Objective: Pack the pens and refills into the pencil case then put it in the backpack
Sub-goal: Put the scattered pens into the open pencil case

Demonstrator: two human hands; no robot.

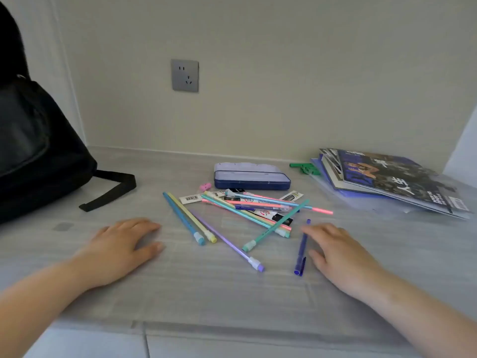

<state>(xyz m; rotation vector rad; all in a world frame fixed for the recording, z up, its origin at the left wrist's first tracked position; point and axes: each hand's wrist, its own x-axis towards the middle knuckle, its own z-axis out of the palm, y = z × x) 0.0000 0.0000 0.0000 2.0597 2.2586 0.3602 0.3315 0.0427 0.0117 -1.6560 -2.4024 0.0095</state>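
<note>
The blue pencil case (251, 178) lies shut on the bench (232, 293) at the far centre, contents not visible; the black backpack (33, 140) stands far left, its opening out of sight. Pens and refills (247, 210) lie scattered loose just near of the case, a pink eraser (205, 187) beside them and magazines (392, 177) far right. The left hand (121, 248) and right hand (340, 250) rest flat either side, each grip spread and empty, the right just beside a dark blue pen (301, 248).

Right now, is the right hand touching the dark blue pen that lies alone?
Cannot tell. In the head view the right hand lies right beside the dark blue pen, its fingertips at the barrel, but no clear contact or gap shows.
</note>
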